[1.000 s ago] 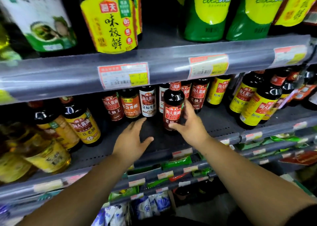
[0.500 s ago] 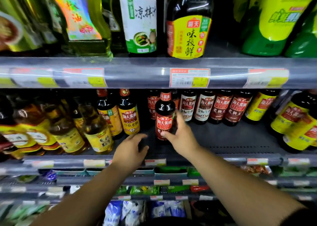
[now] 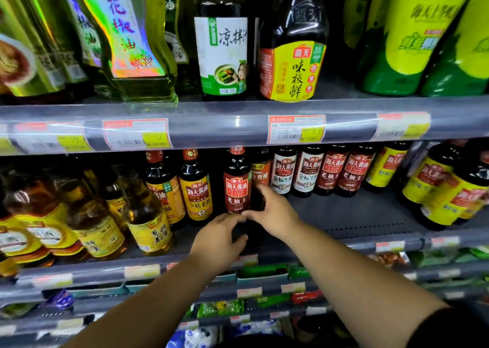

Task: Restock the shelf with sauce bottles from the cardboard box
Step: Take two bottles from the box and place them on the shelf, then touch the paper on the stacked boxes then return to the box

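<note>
- Okay, sauce bottle (image 3: 236,186) stands on shelf (image 3: 357,215), front row.
- My right hand (image 3: 275,212) wraps its lower body; left hand (image 3: 218,239) curls by base, grip unclear.
- Likely heavy, slick glass; I'd grip mid-body.

A single wide-angle camera sits on the person's head and looks forward and slightly down, straight into a grey metal store shelf (image 3: 344,215) at close range. Both bare forearms enter from the bottom edge. The left hand (image 3: 217,239) and right hand (image 3: 275,210) meet just below the centre at a dark sauce bottle with a red label (image 3: 236,189). Tall upper-tier bottles (image 3: 291,56) fill the top edge, bowed by the lens. Green packets on a lower tier (image 3: 262,271) show between the arms.
</note>
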The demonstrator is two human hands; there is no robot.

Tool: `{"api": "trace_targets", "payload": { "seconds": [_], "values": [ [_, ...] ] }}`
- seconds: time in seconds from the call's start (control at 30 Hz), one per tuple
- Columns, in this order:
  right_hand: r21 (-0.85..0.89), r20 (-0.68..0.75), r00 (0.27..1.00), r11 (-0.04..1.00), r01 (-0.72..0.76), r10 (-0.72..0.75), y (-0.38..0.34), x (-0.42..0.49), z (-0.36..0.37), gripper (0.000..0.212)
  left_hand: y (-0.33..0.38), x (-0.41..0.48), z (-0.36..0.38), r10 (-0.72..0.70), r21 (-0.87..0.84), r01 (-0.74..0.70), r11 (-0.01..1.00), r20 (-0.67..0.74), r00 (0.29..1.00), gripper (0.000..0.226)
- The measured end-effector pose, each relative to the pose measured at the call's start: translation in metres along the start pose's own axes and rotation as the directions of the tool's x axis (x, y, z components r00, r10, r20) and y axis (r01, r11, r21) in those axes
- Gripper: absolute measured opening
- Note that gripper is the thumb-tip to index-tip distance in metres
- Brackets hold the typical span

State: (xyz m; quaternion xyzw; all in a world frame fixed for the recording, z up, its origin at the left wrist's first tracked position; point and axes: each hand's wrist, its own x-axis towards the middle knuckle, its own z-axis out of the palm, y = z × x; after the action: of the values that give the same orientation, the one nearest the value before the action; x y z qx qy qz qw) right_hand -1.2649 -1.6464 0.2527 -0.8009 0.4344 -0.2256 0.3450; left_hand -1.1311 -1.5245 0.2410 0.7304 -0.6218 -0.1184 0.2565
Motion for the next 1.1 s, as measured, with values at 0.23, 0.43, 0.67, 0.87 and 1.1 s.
{"api": "trace_targets", "payload": {
  "seconds": [0.23, 0.43, 0.67, 0.87, 1.1],
  "values": [
    [-0.123, -0.195, 0.937, 0.941, -0.316, 0.289, 0.043, -0.063, -0.089, 0.08, 0.05, 0.042, 0.036, 0.25, -0.131, -0.227, 0.965, 0.195, 0.948, 0.044],
    [-0.054, -0.388, 0.709, 0.754, -0.655, 0.588, 0.043, -0.155, -0.135, 0.074, 0.116, 0.084, 0.067, 0.453, -0.256, -0.379, 0.889, 0.375, 0.809, 0.048],
    [0.117, -0.571, 0.425, 0.582, -0.805, 0.703, -0.009, -0.277, -0.1, 0.074, 0.181, 0.037, 0.089, 0.739, -0.379, -0.647, 0.662, 0.474, 0.479, 0.054],
    [0.289, -0.661, 0.111, 0.388, -0.875, 0.742, -0.086, -0.396, -0.053, 0.078, 0.208, -0.061, 0.079, 0.863, -0.496, -0.789, 0.363, 0.498, 0.084, 0.06],
    [0.419, -0.724, -0.208, 0.179, -0.89, 0.658, -0.186, -0.531, -0.025, 0.079, 0.276, -0.201, 0.036, 0.886, -0.69, -0.703, 0.174, 0.421, -0.194, 0.051]
  ]
}}
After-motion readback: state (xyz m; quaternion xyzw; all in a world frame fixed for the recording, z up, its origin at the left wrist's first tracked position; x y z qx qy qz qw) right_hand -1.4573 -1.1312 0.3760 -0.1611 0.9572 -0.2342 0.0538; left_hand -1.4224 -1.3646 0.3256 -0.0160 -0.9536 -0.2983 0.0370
